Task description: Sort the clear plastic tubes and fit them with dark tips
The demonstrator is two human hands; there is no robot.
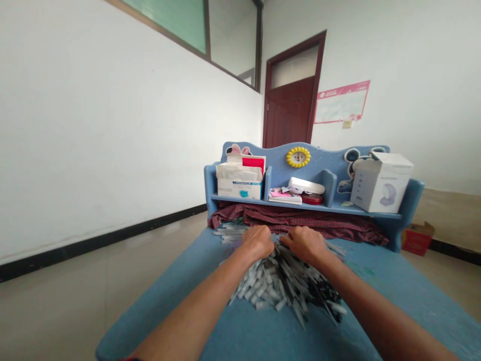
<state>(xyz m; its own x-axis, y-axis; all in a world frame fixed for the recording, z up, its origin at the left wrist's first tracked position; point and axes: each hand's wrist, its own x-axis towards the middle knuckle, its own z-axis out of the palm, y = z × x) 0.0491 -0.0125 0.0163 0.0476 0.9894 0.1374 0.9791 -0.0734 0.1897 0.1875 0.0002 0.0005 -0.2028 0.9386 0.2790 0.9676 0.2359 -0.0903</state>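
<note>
A large heap of slim, pen-like plastic sticks (263, 288), pale grey and clear with some black ones, lies on the blue desk (248, 338). Over the heap's far left part, my left hand (259, 240) is closed, its knuckles up. My right hand (306, 243) is closed too, at the far right part of the heap, a small gap from the left. Both hands hide their own fingertips, so what they grip cannot be made out. More pale sticks (230, 232) lie beyond my left hand, roughly side by side.
Folded red checked cloth (300, 222) runs along the desk's back, under a blue shelf. On the shelf stand a mask box (239, 188), booklets (284, 199), a round red tin (311, 199), a white case (306, 186) and a white carton (381, 185). A red box (417, 240) sits on the floor.
</note>
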